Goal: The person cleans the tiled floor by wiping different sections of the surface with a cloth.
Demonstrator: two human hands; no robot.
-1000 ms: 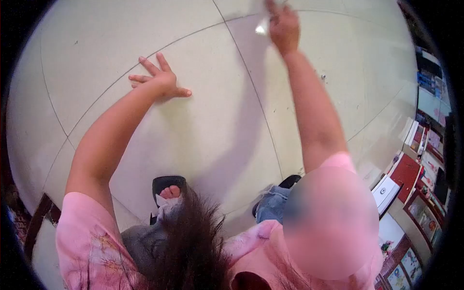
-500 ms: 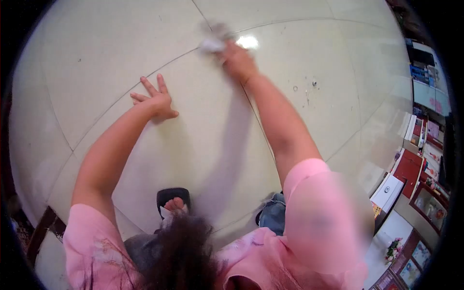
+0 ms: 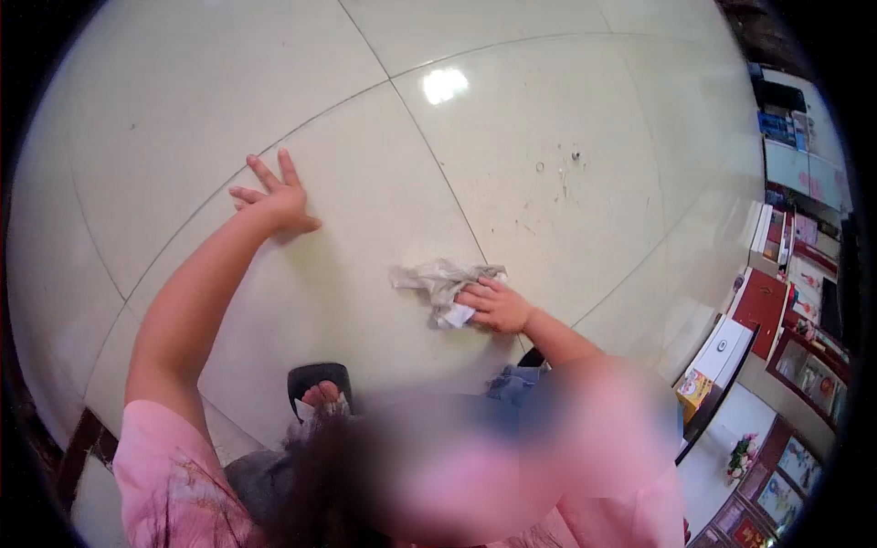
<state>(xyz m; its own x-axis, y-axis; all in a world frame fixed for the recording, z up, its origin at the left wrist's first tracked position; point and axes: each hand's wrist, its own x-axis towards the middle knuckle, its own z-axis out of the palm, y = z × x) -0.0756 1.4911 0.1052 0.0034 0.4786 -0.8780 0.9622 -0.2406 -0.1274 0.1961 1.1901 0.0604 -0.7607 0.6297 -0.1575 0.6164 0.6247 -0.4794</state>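
My left hand (image 3: 277, 203) leans on the pale floor tiles (image 3: 347, 183) with its fingers spread and nothing in it. Close to my body, my right hand (image 3: 498, 306) presses down on a crumpled, greyish-white cloth (image 3: 438, 279) on the floor. The cloth bunches out to the left of the fingers, and a whiter fold shows just below them. What lies under the palm is hidden.
Small dark specks and bits of debris (image 3: 565, 173) lie on the tile at upper right. My sandalled foot (image 3: 320, 393) is below centre. Along the right stand cabinets (image 3: 758, 301), a yellow box (image 3: 694, 388) and flowers (image 3: 742, 457).
My right hand has drawn the cloth back from the far tile joint toward my body. My left hand stays planted on the same tile. The view has shifted slightly.
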